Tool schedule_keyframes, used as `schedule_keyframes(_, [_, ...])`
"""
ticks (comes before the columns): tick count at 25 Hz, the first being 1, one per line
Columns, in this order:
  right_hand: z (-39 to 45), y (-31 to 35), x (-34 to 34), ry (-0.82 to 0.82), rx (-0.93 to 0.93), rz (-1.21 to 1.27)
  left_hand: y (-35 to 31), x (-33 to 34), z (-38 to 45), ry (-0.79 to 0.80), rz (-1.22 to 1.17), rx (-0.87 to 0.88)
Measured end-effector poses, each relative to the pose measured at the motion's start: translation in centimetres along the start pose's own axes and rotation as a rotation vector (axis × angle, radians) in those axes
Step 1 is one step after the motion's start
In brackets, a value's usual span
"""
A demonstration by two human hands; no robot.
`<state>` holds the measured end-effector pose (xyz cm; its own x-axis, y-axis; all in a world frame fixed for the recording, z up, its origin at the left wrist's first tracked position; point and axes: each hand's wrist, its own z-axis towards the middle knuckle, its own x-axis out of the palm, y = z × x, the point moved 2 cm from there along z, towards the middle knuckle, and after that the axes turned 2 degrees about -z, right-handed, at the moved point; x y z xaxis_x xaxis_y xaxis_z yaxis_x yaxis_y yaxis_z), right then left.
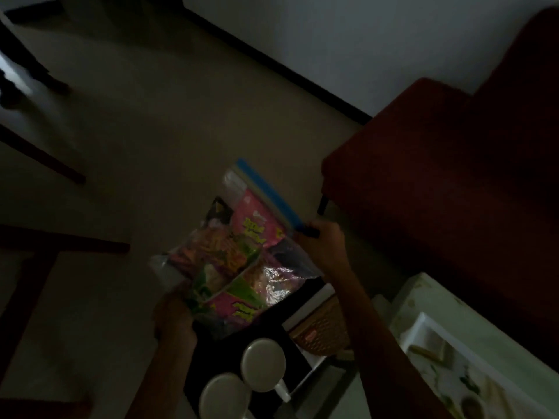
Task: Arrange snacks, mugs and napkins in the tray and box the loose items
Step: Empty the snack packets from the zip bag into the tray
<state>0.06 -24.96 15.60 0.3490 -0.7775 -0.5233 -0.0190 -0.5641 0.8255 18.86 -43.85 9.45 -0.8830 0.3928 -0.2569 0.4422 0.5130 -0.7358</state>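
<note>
Gripping one snack bag (239,255), both hands; two mugs (263,364) below.

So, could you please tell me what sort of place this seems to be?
Probably a dim living room at home: a dark red sofa stands against the wall, chair legs rest on the bare floor, and two mugs sit nearby.
</note>
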Motion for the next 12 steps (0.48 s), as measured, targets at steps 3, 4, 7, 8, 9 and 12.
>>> schedule_keyframes(3, [-4.0, 2.3, -8.8, -0.047, -0.024, 0.111, -2.9, 4.0, -6.5, 0.075, 0.104, 0.16])
schedule_keyframes(4, [-5.7, 2.6, -11.7, -0.052, -0.036, 0.141, -3.4, 5.4, -9.1, 0.067, 0.142, 0.248])
schedule_keyframes(7, [-11.7, 2.1, -18.9, -0.112, -0.071, 0.182, -3.9, 8.2, -20.3, 0.161, 0.017, 0.6])
schedule_keyframes(8, [-13.6, 1.7, -20.5, -0.146, -0.068, 0.155, -3.9, 9.2, -24.5, 0.272, -0.019, 0.656])
schedule_keyframes(9, [-15.6, 1.1, -21.9, -0.196, -0.056, 0.11, -3.6, 10.4, -28.8, 0.431, -0.016, 0.671])
schedule_keyframes(12, [-21.1, -2.1, -25.7, -0.404, -0.022, -0.113, -0.9, 14.7, -39.6, 0.791, 0.341, 0.698])
